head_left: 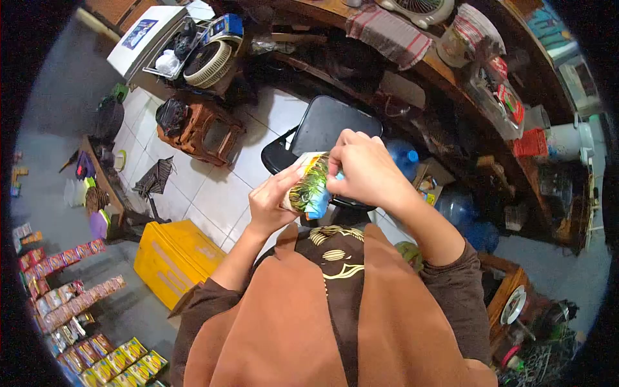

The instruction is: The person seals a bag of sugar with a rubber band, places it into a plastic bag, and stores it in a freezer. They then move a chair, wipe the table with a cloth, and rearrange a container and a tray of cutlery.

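In front of my chest, my left hand (274, 200) is wrapped around a small bundle (312, 186) with green and yellow strands across it and white and light-blue parts at its ends. I cannot make out exactly what it is. My right hand (362, 169) reaches in from the right, its fingers pinched together at the bundle's right edge. Whatever lies between those fingertips is hidden. Behind the hands stands a black chair (338, 122) with a padded back.
A yellow crate (177, 258) sits at the lower left, near hanging snack sachets (122, 361). A brown plastic stool (209, 135) stands on the white tiles. Blue water jugs (461, 213) are on the right, below a long wooden counter (451, 80) with containers and cloths.
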Tool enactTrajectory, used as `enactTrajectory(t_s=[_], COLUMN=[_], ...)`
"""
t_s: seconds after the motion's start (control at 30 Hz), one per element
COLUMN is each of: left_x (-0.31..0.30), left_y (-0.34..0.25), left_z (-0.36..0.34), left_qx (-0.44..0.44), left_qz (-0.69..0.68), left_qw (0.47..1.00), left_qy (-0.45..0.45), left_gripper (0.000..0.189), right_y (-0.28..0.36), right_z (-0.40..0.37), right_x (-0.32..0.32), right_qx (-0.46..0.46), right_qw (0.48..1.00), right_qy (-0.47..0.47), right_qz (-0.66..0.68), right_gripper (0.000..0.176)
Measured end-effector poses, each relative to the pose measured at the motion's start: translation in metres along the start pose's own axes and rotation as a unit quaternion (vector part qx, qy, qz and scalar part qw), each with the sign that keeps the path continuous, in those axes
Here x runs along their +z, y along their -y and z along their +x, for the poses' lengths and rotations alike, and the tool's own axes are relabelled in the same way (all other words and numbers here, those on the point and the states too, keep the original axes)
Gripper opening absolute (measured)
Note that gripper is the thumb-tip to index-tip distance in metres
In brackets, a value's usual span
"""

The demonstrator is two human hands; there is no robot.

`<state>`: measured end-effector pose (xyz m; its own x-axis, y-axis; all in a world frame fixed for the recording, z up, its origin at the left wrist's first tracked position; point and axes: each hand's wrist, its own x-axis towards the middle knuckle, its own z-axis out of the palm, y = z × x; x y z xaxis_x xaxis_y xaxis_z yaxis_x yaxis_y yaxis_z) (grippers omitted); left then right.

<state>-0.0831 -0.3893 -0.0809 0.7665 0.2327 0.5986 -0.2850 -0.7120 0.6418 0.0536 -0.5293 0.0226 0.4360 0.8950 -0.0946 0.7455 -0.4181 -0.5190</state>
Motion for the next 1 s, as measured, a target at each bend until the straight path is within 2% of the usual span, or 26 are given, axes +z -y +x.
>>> enactTrajectory(t_s=[0.07, 0.13, 0.17, 0.3, 0.37, 0.4, 0.43, 0.5, 0.53, 0.67, 0.73, 0.77, 0.83, 0.87, 0.93, 1.0], left_x=[0.001, 0.003, 0.004, 0.01, 0.015, 0.018, 0.022, 0.031, 0.035, 0.046, 0.048, 0.05, 0.053, 0.051, 0.044, 0.033], left_y=[-0.004, -0.007, -0.01, -0.021, -0.026, -0.029, -0.031, -0.037, -0.041, -0.049, -0.051, -0.05, -0.044, -0.044, -0.043, -0.029], left_z=[0.0, 0.0, 0.0, 0.0, 0.002, 0.003, 0.006, 0.009, 0.01, 0.012, 0.017, 0.017, 0.016, 0.016, 0.019, 0.017], left_qx=[0.014, 0.011, 0.009, -0.021, -0.027, -0.033, -0.038, -0.048, -0.055, -0.077, -0.089, -0.088, -0.148, -0.146, -0.256, -0.308], left_qz=[0.049, 0.072, 0.086, 0.11, 0.124, 0.115, 0.106, 0.108, 0.108, 0.121, 0.117, 0.118, 0.06, 0.058, -0.004, -0.097], left_qw=[0.999, 0.997, 0.996, 0.993, 0.991, 0.992, 0.992, 0.99, 0.989, 0.981, 0.978, 0.978, 0.97, 0.971, 0.947, 0.915], left_qy=[0.002, -0.014, -0.019, -0.028, -0.034, -0.045, -0.058, -0.075, -0.087, -0.128, -0.146, -0.146, -0.186, -0.183, -0.196, -0.243], left_gripper=[0.058, 0.058, 0.057, 0.058, 0.058, 0.058, 0.058, 0.057, 0.056, 0.057, 0.057, 0.057, 0.055, 0.055, 0.055, 0.054], right_y=[-0.004, -0.018, -0.021, -0.026, -0.035, -0.044, -0.044, -0.041, -0.044, -0.043, -0.041, -0.04, -0.034, -0.028, -0.02, -0.01], right_z=[0.002, 0.009, 0.011, 0.018, 0.024, 0.025, 0.024, 0.022, 0.022, 0.016, 0.018, 0.019, 0.021, 0.021, 0.028, 0.038], right_x=[0.002, 0.013, 0.012, 0.001, -0.009, -0.01, -0.017, -0.034, -0.033, -0.047, -0.052, -0.052, -0.047, -0.041, -0.024, -0.004], right_qx=[-0.02, -0.01, -0.022, -0.036, -0.064, -0.107, -0.11, -0.103, -0.123, -0.124, -0.039, -0.039, -0.036, -0.037, -0.021, -0.008], right_qw=[0.999, 0.999, 0.998, 0.988, 0.972, 0.971, 0.97, 0.988, 0.983, 0.977, 0.987, 0.987, 0.989, 0.989, 0.987, 0.981], right_qy=[-0.011, 0.024, 0.028, 0.103, 0.18, 0.165, 0.168, 0.097, 0.007, -0.03, -0.016, -0.016, 0.006, -0.023, -0.076, -0.112], right_qz=[-0.042, 0.046, 0.044, 0.114, 0.137, 0.137, 0.137, -0.067, -0.134, -0.17, -0.156, -0.156, -0.142, -0.14, -0.138, -0.159], right_gripper=[0.017, 0.023, 0.023, 0.029, 0.029, 0.026, 0.026, 0.021, 0.02, 0.021, 0.034, 0.034, 0.045, 0.047, 0.049, 0.05])
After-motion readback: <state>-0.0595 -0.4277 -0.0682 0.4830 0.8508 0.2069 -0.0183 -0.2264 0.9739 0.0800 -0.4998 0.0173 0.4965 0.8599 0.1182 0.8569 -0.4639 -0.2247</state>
